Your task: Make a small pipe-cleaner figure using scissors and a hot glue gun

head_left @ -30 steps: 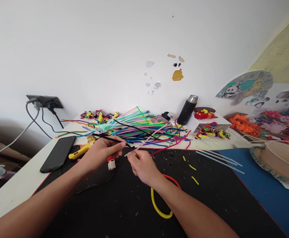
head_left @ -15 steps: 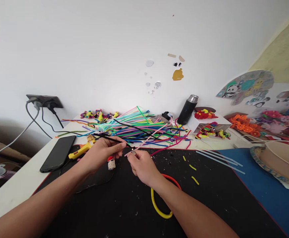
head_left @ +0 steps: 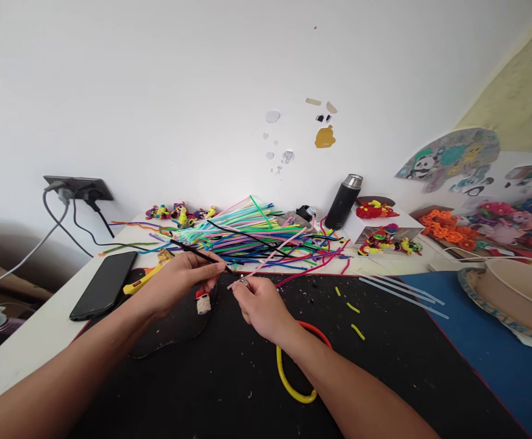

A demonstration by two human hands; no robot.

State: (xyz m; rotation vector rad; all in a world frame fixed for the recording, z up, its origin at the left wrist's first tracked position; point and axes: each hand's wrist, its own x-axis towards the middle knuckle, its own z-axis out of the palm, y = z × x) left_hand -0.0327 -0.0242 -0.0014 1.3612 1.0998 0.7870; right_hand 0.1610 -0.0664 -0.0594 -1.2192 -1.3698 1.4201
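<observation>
Black fuzzy stem (head_left: 197, 251): positioned above the rear edge of the black mat (head_left: 229, 378), its right end just beside the right hand (head_left: 263, 305). Left hand (head_left: 178, 281): gripping the stem between thumb and fingers. Right hand: closed on a small metallic item (head_left: 244, 282), mostly hidden by the fingers. A pink stem (head_left: 275, 255) passes at its fingertips; whether it is held cannot be told. Below the left hand, a red-and-white piece (head_left: 204, 303) is noted. Behind both hands, a multicoloured stem pile (head_left: 242, 231) lies toward the rear edge of the surface (head_left: 23, 372). Phone (head_left: 103, 286): near the left edge. Black flask (head_left: 344, 204): at the rear edge, right of the pile
</observation>
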